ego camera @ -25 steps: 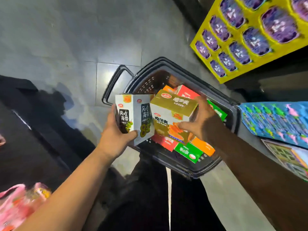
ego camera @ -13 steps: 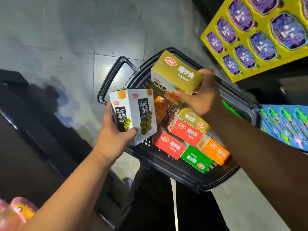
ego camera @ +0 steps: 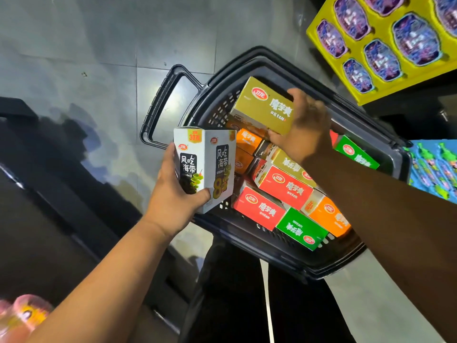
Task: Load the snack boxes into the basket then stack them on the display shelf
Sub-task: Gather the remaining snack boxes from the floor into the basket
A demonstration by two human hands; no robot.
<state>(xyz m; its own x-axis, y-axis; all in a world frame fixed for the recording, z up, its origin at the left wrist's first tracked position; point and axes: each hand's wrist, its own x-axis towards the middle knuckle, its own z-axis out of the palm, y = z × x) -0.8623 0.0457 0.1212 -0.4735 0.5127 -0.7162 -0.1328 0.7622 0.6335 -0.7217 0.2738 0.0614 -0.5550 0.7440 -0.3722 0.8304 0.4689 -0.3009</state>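
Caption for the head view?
Person's left hand holds a white box, right hand a gold box, over a basket of snack boxes.

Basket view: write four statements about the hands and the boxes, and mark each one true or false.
1. The left hand holds a white snack box. True.
2. The right hand grips a blue box. False: it grips a gold box above the basket.
3. The basket is empty. False: it holds many boxes, among them a red box.
4. A green box lies beside an orange box in the basket. True.
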